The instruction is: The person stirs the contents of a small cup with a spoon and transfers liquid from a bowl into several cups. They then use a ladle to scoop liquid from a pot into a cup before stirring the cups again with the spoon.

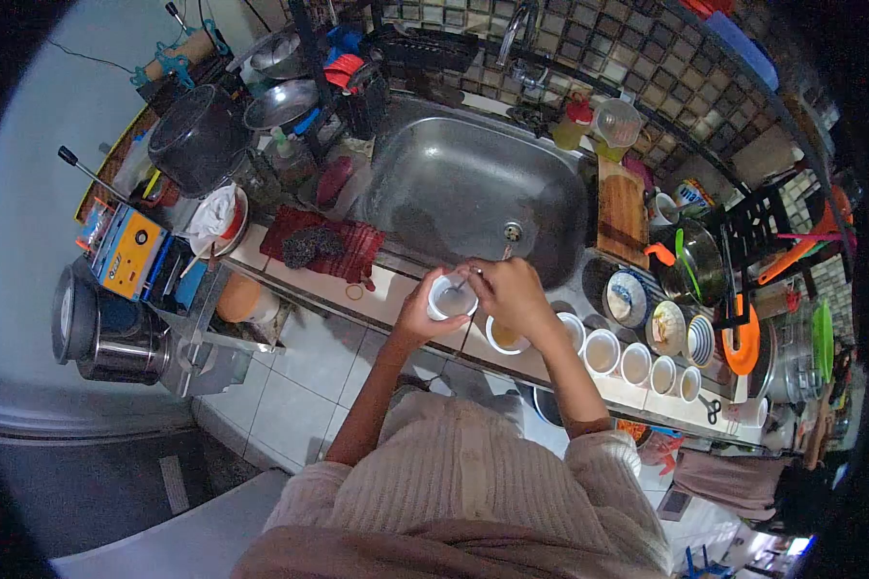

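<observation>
My left hand [423, 314] is wrapped round a white cup [453, 297] with something pale inside, held above the counter's front edge. My right hand [508, 292] is closed on a spoon, whose thin handle [473, 273] dips into that cup. Just under my right hand a white cup with yellowish contents [505, 336] stands on the counter. Further right, several similar white cups [602, 352] stand in a row along the edge. The spoon's tip is hidden in the cup.
Behind my hands lies the steel sink [473, 174]. A red cloth [343, 246] with a dark scrubber [312, 247] is at left. Small bowls [665, 326], scissors [712, 409], a wooden board [623, 212] and a pot [695, 261] are at right.
</observation>
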`<state>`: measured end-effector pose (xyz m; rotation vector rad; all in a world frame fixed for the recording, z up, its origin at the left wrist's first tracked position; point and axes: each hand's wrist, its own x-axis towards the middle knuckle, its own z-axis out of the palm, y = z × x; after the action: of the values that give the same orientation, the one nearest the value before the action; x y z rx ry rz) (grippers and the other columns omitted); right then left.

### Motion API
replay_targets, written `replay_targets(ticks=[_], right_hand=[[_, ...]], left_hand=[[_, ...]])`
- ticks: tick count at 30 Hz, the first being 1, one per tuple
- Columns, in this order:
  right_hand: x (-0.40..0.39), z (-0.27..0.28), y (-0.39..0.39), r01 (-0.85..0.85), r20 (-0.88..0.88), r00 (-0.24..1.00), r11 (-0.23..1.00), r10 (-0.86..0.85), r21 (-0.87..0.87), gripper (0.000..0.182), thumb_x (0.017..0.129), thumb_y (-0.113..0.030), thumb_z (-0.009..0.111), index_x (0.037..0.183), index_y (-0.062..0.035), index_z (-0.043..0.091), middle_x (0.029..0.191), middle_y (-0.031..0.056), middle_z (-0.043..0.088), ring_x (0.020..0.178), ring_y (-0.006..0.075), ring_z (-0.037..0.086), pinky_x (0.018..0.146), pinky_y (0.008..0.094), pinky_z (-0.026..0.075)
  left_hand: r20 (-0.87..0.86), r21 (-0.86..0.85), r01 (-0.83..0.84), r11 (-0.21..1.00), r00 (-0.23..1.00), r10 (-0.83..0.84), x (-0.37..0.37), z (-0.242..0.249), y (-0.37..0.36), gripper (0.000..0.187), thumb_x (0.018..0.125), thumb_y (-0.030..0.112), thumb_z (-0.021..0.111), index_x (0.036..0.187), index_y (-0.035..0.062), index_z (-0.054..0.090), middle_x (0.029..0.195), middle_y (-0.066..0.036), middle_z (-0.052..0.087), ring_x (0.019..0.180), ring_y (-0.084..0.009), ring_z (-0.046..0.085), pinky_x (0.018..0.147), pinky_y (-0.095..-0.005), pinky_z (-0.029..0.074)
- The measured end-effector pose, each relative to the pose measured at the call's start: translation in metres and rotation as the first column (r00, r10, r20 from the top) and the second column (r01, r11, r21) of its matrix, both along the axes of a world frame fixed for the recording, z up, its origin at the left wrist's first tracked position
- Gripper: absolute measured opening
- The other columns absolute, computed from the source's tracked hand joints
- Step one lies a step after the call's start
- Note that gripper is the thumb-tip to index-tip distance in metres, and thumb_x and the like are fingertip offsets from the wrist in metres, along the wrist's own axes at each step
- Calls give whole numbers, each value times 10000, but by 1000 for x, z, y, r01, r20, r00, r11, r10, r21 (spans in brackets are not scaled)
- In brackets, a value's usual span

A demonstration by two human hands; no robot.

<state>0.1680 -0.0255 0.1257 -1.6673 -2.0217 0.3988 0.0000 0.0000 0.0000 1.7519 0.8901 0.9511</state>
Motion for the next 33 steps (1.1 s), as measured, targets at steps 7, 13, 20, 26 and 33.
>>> replay_targets(ticks=[7,13,20,26,33], right_hand=[[1,11,-3,-49,89,995,998,51,-25,164,817,-196,554,904,-123,673,651,171,600,629,355,600,609,423,484],[-4,0,3,-173,24,985,985,173,-16,162,814,-181,555,915,-114,663,683,163,613,655,352,604,635,424,489],[4,16,1,-39,46,998,991,45,-128,178,811,-194,572,959,-157,665,731,145,630,687,329,616,653,423,495],[-9,-2,3,-167,154,973,985,170,-34,198,803,-189,554,967,-169,663,721,146,626,678,328,611,641,425,498],[1,0,-9,-196,158,963,968,220,-154,198,752,-162,567,910,-146,685,731,136,641,685,336,617,669,421,505]], left_hand=[[44,53,5,999,999,-7,2,1,-2,756,623,188,799,1237,38,385,1137,-125,555,1062,-207,541,887,-329,429],[32,-6,45,999,998,-44,0,8,0,723,625,181,791,1223,53,404,1127,-123,556,1052,-204,545,881,-328,428],[134,-96,42,994,990,-29,1,1,-1,726,621,184,801,1218,47,410,1133,-113,552,1065,-203,530,898,-322,415],[54,44,38,998,998,-41,1,-2,4,757,620,188,802,1238,27,394,1138,-123,548,1067,-197,525,909,-329,410],[41,-70,44,997,998,-41,4,-4,4,759,624,178,790,1246,23,383,1147,-141,539,1079,-224,527,894,-342,425]])
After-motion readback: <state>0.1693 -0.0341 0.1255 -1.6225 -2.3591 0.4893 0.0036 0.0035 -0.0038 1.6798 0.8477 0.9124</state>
